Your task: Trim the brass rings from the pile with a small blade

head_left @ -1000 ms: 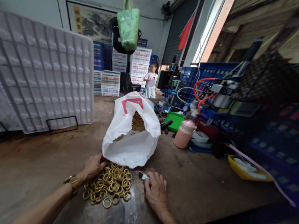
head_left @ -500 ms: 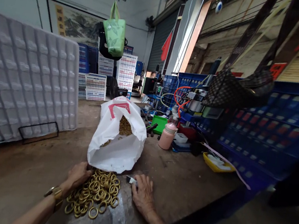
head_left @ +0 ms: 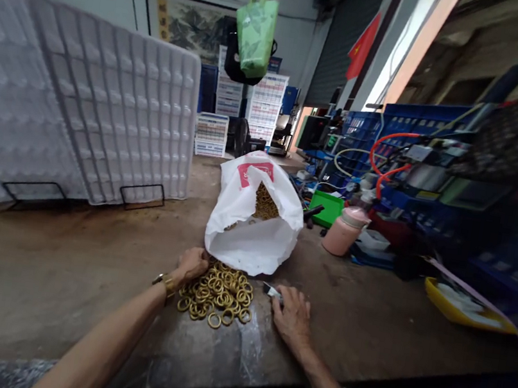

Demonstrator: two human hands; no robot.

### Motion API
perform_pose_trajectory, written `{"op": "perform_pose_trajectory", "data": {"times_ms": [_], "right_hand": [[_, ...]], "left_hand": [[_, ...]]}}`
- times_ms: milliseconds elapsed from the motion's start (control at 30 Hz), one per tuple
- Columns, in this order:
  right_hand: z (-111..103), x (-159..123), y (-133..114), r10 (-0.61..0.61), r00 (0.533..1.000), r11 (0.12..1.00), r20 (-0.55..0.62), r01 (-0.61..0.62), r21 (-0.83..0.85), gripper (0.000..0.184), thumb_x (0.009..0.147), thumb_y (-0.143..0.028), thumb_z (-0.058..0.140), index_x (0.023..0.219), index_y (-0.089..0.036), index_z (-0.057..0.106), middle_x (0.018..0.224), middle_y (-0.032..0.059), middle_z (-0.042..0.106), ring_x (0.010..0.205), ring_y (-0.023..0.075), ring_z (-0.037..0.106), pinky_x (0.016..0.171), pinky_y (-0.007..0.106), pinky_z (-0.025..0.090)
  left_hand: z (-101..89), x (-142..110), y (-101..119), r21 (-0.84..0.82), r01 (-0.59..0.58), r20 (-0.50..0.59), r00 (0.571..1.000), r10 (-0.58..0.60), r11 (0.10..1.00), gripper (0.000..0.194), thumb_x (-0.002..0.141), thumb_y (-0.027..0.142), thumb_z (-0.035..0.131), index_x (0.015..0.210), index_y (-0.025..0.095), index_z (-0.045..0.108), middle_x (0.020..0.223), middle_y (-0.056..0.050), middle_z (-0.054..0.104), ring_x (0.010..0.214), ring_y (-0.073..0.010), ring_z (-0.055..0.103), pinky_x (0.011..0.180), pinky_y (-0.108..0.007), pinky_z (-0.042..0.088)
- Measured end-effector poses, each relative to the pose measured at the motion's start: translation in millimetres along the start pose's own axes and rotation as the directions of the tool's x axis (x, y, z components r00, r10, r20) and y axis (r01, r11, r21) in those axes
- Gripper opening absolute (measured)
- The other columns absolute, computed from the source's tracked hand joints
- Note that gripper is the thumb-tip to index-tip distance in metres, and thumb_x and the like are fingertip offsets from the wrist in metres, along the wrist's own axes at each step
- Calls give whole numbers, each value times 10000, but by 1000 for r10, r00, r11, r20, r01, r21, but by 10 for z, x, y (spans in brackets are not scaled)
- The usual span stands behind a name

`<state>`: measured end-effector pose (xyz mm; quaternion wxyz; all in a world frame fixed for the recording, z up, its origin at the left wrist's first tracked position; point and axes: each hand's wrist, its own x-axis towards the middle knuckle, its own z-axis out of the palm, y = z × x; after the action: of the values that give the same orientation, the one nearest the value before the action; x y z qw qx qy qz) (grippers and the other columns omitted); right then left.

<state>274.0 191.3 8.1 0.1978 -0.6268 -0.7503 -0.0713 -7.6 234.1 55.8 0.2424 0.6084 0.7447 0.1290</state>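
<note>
A pile of brass-coloured rings (head_left: 222, 295) lies on the worktable before the mouth of a white plastic bag (head_left: 256, 245). More small golden pieces (head_left: 267, 203) show inside the bag. My left hand (head_left: 192, 264), a watch on its wrist, rests at the pile's left edge by the bag's lip. Its fingers are curled, and their tips are hidden, so what they hold cannot be made out. To the right of the pile, my right hand (head_left: 292, 321) rests low on the table. Its thumb and fingers close on a small flat black-and-white object (head_left: 272, 291), mostly covered.
White moulded trays (head_left: 134, 117) stand upright in wire holders (head_left: 142, 195) at left. On the right are a pink bottle (head_left: 345, 231), a green tray (head_left: 326, 209), a yellow dish (head_left: 466, 308) and equipment with orange hoses (head_left: 396, 137). The table's front edge runs close below my hands.
My view swung right, then back left. Both hands keep nearly the same places beside the rings and bag. A person standing in the background a second ago is out of sight.
</note>
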Motion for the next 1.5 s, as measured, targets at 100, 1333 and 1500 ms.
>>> {"op": "perform_pose_trajectory", "data": {"times_ms": [100, 1333, 1500], "right_hand": [[7, -1, 13, -13, 1000, 1000, -1, 13, 7, 165, 811, -236, 477, 940, -208, 576, 893, 45, 585, 838, 211, 475, 691, 309, 283], [-8, -4, 6, -8, 1000, 1000, -15, 8, 23, 149, 811, -230, 464, 906, -214, 577, 872, 38, 580, 827, 199, 470, 682, 301, 273], [12, 3, 21, -12, 1000, 999, -15, 12, 39, 151, 809, -239, 460, 907, -220, 573, 862, 31, 576, 813, 197, 464, 679, 299, 274]], "left_hand": [[-6, -21, 22, -6, 0, -22, 1000, 0, 1000, 324, 815, 435, 490, 909, 153, 618, 912, -53, 659, 846, -188, 599, 755, -356, 448], [-96, -9, 17, 161, 90, -53, 995, -83, 983, 294, 840, 401, 486, 930, 145, 598, 942, -59, 633, 881, -187, 588, 794, -388, 450], [-221, -17, -204, 157, 123, -111, 988, -107, 980, 279, 835, 386, 486, 898, 139, 601, 915, -63, 635, 842, -182, 585, 768, -375, 444]]}}
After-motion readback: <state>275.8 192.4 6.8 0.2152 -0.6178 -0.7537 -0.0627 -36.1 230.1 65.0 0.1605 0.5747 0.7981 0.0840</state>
